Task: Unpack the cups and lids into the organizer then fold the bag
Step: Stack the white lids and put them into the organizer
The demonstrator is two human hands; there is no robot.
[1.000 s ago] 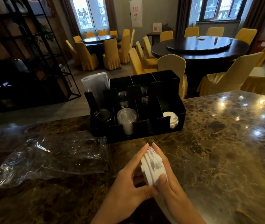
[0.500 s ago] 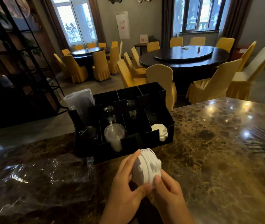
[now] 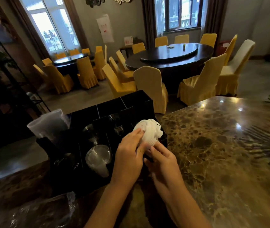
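Observation:
A stack of white lids (image 3: 149, 131) is held between both hands over the front right compartment of the black organizer (image 3: 127, 102). My left hand (image 3: 128, 153) grips the stack from the left, my right hand (image 3: 161, 160) supports it from below. The organizer holds clear cups (image 3: 98, 158), clear lids (image 3: 89, 130), dark lids (image 3: 66, 162) and a tall stack of cups in plastic wrap (image 3: 48, 125). The clear empty bag (image 3: 32, 213) lies crumpled on the counter at the lower left. The white lids seen earlier in the front right compartment are hidden by my hands.
The marble counter (image 3: 221, 153) stretches to the right of the organizer. Beyond it are round dark tables (image 3: 168, 58) with yellow-covered chairs (image 3: 149, 86). A dark metal shelf (image 3: 2, 71) stands at the left.
Both hands have carried the stack of white lids up and forward from above the counter to over the organizer's front right compartment. The view has tilted upward.

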